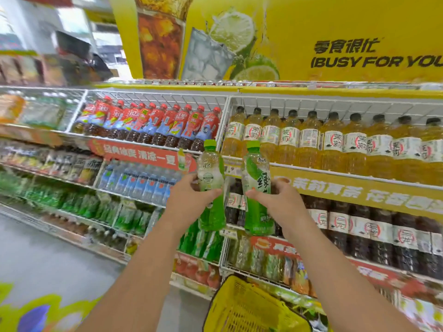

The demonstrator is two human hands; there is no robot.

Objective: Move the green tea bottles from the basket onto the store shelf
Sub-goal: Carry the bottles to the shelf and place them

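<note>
Two green tea bottles are held up in front of the store shelf [225,161]. My left hand [189,200] grips the left bottle [212,185] around its middle. My right hand [280,200] grips the right bottle [257,185], whose green label faces me. Both stand upright with green caps, side by side and a little apart. The yellow basket [247,307] sits low, below my forearms, at the foot of the shelf; I cannot see any bottles inside it.
Wire shelves carry rows of drinks: red-capped bottles [153,123] upper left, amber tea bottles [335,140] upper right, dark tea bottles [383,233] right, green bottles [203,243] on a lower tier below my hands. The aisle floor [48,255] lies to the left.
</note>
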